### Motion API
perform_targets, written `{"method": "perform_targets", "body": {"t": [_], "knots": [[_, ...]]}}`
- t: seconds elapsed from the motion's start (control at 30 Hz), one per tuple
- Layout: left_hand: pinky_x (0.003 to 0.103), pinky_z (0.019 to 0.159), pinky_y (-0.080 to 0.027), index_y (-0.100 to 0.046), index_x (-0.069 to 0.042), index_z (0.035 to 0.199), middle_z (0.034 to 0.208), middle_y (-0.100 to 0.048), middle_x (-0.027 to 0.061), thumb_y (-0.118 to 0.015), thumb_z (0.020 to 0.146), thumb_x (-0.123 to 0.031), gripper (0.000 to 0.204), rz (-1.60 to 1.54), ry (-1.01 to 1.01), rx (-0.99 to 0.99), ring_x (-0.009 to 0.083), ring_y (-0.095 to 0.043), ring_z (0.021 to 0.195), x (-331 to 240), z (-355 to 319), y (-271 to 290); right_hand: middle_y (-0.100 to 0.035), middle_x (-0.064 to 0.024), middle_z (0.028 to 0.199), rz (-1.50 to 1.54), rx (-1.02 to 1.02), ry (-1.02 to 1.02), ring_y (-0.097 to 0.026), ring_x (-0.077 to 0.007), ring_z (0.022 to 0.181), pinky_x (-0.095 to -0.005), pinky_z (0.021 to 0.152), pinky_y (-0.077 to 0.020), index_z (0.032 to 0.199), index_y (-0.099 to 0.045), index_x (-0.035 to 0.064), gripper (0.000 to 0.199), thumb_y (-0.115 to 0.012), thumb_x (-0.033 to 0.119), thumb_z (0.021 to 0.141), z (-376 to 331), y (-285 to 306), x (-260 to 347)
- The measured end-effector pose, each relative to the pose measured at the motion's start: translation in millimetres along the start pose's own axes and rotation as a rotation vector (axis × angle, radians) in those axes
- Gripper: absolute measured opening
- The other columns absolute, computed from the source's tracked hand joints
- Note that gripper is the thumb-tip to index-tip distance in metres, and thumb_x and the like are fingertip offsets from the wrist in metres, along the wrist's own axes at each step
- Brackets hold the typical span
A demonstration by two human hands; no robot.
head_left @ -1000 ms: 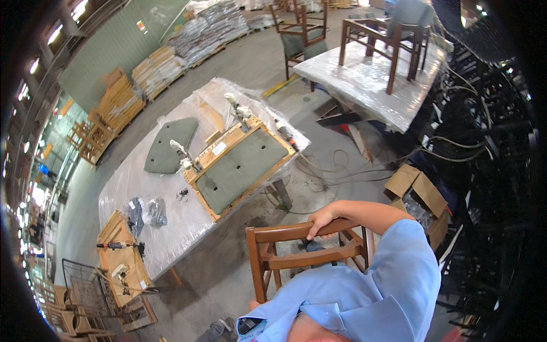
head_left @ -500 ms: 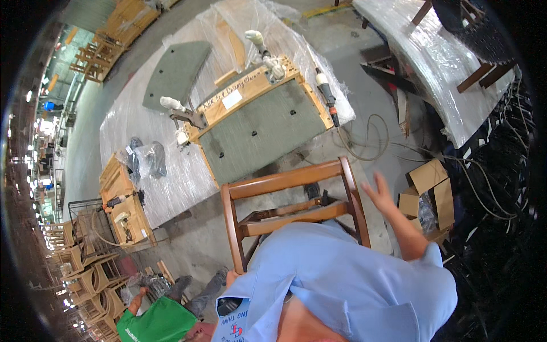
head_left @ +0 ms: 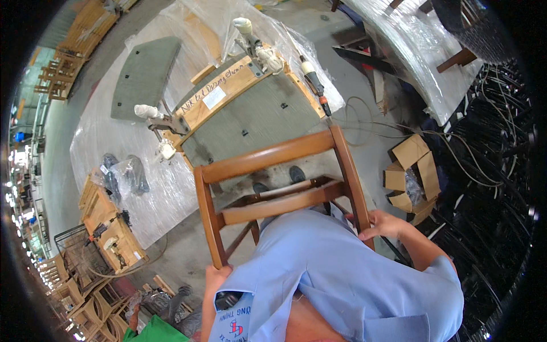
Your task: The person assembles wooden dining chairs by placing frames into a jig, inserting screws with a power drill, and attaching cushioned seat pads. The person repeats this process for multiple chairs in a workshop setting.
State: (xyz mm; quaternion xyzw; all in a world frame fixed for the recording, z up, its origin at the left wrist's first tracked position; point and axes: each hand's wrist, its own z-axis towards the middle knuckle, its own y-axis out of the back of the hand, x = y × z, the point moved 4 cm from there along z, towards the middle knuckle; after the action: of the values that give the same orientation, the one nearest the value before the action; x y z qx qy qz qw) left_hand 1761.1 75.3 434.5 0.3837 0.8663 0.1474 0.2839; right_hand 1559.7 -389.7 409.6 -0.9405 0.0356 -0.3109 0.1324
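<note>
A brown wooden chair frame (head_left: 273,154) is in front of my body, its top rail away from me and two side posts running toward me. My left hand (head_left: 216,275) is closed round the lower end of the left post, its fingers partly hidden. On the other side, my right hand (head_left: 380,224) grips the right post, thumb on the near side. Beyond the chair lies a grey-green panel (head_left: 250,117) in a wooden jig (head_left: 199,105) with clamps. A power screwdriver (head_left: 314,82) with an orange tip rests at the jig's right end.
A plastic-wrapped table (head_left: 165,214) carries the jig and a curved grey panel (head_left: 145,77). An open cardboard box (head_left: 427,171) and a trailing hose (head_left: 476,165) are at right. At lower left are a wooden tool box (head_left: 108,228) and a co-worker in green (head_left: 159,330).
My right hand has come down from open air onto the right post. The chair has shifted a little left and up in view. The left hand stays on its post.
</note>
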Motion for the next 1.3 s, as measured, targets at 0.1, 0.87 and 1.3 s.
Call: {"method": "perform_targets", "body": {"t": [0.1,0.87,1.3], "knots": [[0.034,0.054,-0.052,-0.064,0.004,0.081,0.067,-0.064,0.0113,-0.070,0.085,-0.013,0.019,-0.313,0.019,0.143,0.0212,-0.065,0.058,-13,17,6,-0.066,-0.0047,0.116,0.041,-0.070,0.143,-0.060,-0.0163,0.109,-0.0333,0.100,-0.0454,0.133,-0.061,0.0042,0.055,-0.076,0.033,0.088,17,3,40],[0.034,0.046,-0.054,-0.058,0.004,0.094,0.067,-0.060,0.0120,-0.055,0.097,-0.063,0.067,-0.423,0.076,-0.088,0.0225,-0.063,0.051,-61,25,-34,-0.068,-0.0092,0.098,0.280,-0.193,0.079,-0.065,-0.0188,0.091,-0.0379,0.078,-0.0586,0.111,-0.064,0.0005,0.049,-0.062,0.047,0.097,120,99,120],[0.033,0.047,-0.053,-0.055,0.003,0.096,0.066,-0.059,0.0121,-0.051,0.096,-0.068,0.071,-0.392,0.213,-0.087,0.0225,-0.062,0.050,-55,37,-45,-0.065,-0.0049,0.092,0.292,-0.243,0.069,-0.060,-0.0147,0.086,-0.0316,0.080,-0.0489,0.104,-0.064,0.0044,0.050,-0.065,0.053,0.093,127,96,109]]}}
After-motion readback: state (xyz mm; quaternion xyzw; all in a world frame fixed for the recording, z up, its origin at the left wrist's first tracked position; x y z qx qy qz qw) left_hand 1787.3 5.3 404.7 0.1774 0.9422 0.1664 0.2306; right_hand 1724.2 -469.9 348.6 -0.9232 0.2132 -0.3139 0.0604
